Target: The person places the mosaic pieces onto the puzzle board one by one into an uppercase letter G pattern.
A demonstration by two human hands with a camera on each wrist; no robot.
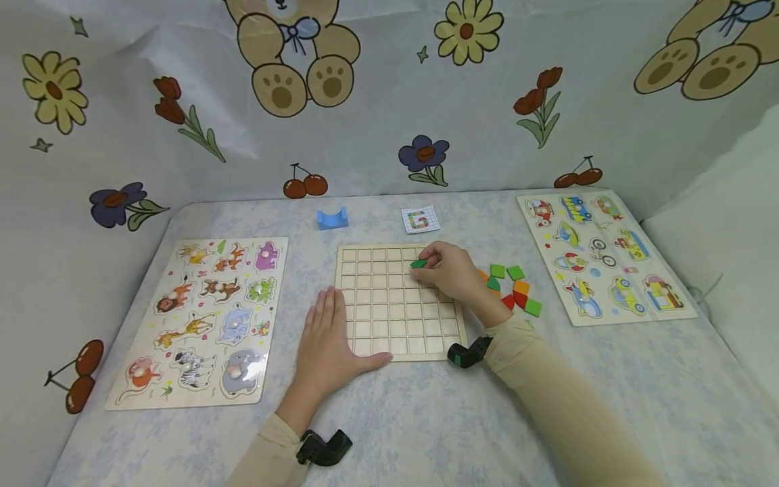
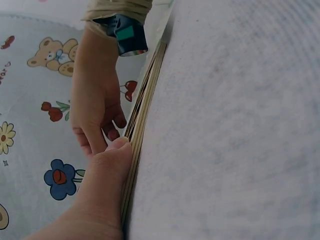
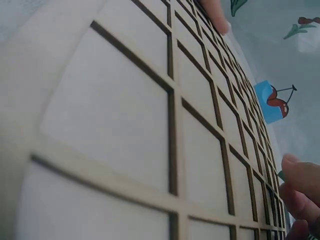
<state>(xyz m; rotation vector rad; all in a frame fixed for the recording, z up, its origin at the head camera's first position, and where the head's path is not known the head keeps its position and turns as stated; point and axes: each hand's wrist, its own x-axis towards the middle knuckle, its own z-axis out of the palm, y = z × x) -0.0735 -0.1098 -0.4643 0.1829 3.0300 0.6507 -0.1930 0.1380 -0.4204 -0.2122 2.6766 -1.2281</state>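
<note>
A square wooden grid board point(image 1: 389, 297) lies flat in the middle of the table. My right hand point(image 1: 449, 270) pinches a green tile point(image 1: 418, 264) between thumb and fingertips over the board's upper right cells. In the right wrist view, only a sliver of that green tile point(image 3: 281, 175) shows at the fingertips. My left hand point(image 1: 328, 341) rests with straight fingers along the board's left side, its thumb at the front edge. The left wrist view shows that thumb point(image 2: 107, 165) against the board's edge point(image 2: 142, 120).
Loose green, orange and red tiles point(image 1: 515, 272) lie right of the board. Behind it are a blue stand point(image 1: 332, 219) and a pattern card point(image 1: 420, 220). An animal puzzle point(image 1: 209, 297) lies at left, a vehicle puzzle point(image 1: 599, 237) at right.
</note>
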